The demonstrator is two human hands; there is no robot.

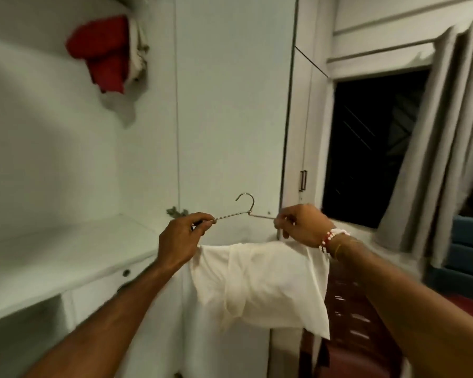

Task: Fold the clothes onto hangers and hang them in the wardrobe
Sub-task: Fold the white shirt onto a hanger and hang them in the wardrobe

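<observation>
A thin metal hanger is held up in front of the white wardrobe, hook pointing up. My left hand pinches its left shoulder wire, and my right hand pinches the right shoulder wire. A folded cream-white garment is draped over the hanger's lower bar and hangs down between my forearms. Red and pale clothes hang inside the open wardrobe section at the upper left.
A white shelf ledge with drawers below runs along the left. The closed wardrobe door's handle is at the right. A dark window with a grey curtain lies further right. Red furniture stands below.
</observation>
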